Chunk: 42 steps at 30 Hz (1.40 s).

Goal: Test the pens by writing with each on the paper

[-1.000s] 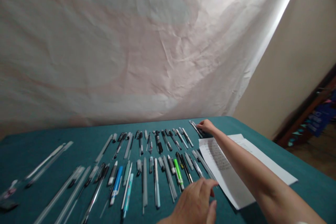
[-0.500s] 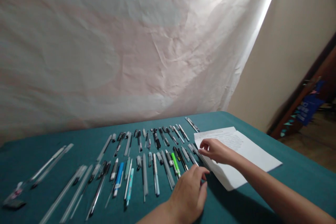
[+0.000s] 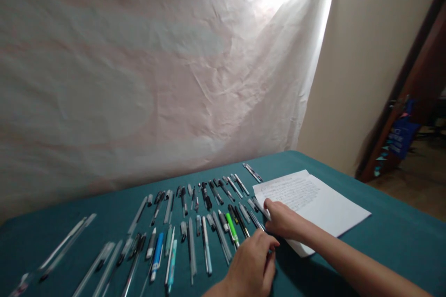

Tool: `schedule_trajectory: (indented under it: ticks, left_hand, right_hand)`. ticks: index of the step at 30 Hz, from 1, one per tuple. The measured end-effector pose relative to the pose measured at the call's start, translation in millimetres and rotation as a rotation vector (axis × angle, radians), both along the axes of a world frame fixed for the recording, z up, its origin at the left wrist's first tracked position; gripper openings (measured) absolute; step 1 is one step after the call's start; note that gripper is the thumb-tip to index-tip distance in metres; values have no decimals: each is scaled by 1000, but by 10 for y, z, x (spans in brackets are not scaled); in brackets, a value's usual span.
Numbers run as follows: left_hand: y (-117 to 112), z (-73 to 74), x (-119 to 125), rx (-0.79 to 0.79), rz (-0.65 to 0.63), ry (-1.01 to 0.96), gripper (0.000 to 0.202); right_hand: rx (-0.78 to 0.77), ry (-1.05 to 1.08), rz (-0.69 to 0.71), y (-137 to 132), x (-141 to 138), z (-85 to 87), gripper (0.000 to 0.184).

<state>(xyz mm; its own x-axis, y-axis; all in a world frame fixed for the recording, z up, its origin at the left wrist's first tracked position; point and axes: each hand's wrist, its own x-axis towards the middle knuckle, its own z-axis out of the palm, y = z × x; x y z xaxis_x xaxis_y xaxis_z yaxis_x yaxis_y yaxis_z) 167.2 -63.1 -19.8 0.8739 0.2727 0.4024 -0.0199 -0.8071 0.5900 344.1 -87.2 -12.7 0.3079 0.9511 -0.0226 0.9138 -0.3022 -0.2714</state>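
Observation:
My right hand (image 3: 284, 219) is closed at the left edge of the written paper, its fingers around the lower end of a clear pen (image 3: 260, 208). Part of that pen is hidden behind the fingers. Just in front, my left hand (image 3: 253, 260) rests low with fingers curled toward the thumb; whatever they may hold is out of sight. A slim pen (image 3: 257, 221) runs up to its knuckles. Left of this hand lie a bright green highlighter (image 3: 232, 229), a dark pen (image 3: 243, 222) and a clear pen (image 3: 222, 239). The sheets of paper (image 3: 334, 204) spread beyond my right wrist.
Several pens lie in two rough rows on the green tablecloth (image 3: 114, 204), among them a blue marker (image 3: 157, 255) and a turquoise pen (image 3: 172, 267). Two long pens (image 3: 68, 243) are at far left. Another pair (image 3: 252, 172) lies behind the paper. A pale cloth (image 3: 174, 79) hangs behind.
My right hand has lowered from above the paper's edge onto the clear pen there, its fingers closing. My left hand has stayed nearly in place. The view has tilted slightly.

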Motion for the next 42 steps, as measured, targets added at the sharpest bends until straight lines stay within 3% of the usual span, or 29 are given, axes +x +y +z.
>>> schedule_trajectory:
  ticks: [5, 9, 12, 16, 20, 25, 29, 33, 35, 37, 39, 42]
  left_hand:
    - [1, -24, -4, -18, -3, -14, 22]
    - [-9, -10, 0, -137, 33, -38, 19]
    - [-18, 19, 18, -293, 137, -70, 18]
    - [-7, 52, 27, -540, 337, -177, 25]
    - [43, 5, 35, -692, 326, -316, 35]
    - [71, -100, 103, -794, 164, -333, 36]
    - [51, -53, 105, -709, 206, -287, 35]
    - [6, 91, 40, -457, 203, -176, 16]
    - [-18, 131, 17, -425, 191, -164, 16]
    - [-27, 126, 15, -469, 215, -189, 16]
    - [-7, 91, 31, -577, 259, -256, 15]
    - [95, 40, 66, -834, 326, -440, 18]
  right_hand:
    - [14, -37, -12, 11, 15, -65, 32]
    - [68, 70, 19, 17, 146, -50, 26]
    - [65, 318, 65, 17, 193, 77, 15]
    - [55, 835, 144, -14, 64, 315, 6]
    - [107, 1056, 250, -72, -146, 450, 11]
    - [153, 1078, 272, -96, -265, 449, 13]
    - [209, 1054, 240, -105, -241, 527, 19]
    - [475, 1059, 165, -168, -142, 737, 23]
    - [648, 1063, 127, -217, -79, 839, 24]
    - [776, 1063, 95, -263, -18, 908, 24]
    - [810, 1051, 82, -294, 26, 932, 24]
    - [573, 954, 160, -306, 46, 901, 28]
